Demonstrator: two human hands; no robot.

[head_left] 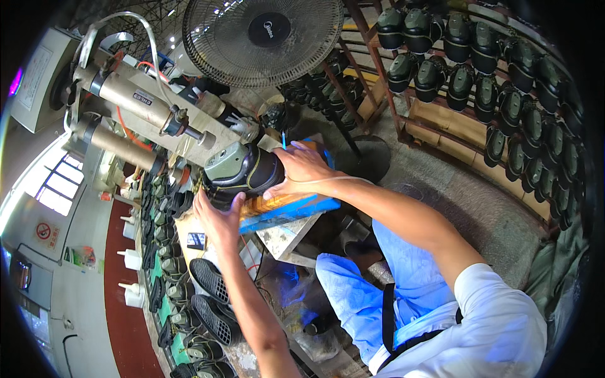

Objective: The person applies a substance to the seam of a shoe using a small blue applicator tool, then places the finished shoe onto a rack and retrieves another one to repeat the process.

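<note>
A black shoe [261,169] with yellow stitching sits under the press, with a grey-green last [225,161] showing at its opening. It rests over the orange and blue base [287,211] of the machine. My right hand [301,169] grips the shoe's right end, thumb on the near side and fingers over the far side. At the left end, my left hand [217,217] holds the shoe between thumb and fingers; part of its grip is hidden. Just above the last hangs the round foot of a press cylinder [135,101], apart from it.
A second cylinder [120,146] stands beside the first. Behind is a black fan [268,31]. Racks of lasted shoes [485,47] line the right. Shoe soles [214,280] lie at the left on the bench, by a row of shoes [179,293] on a green strip.
</note>
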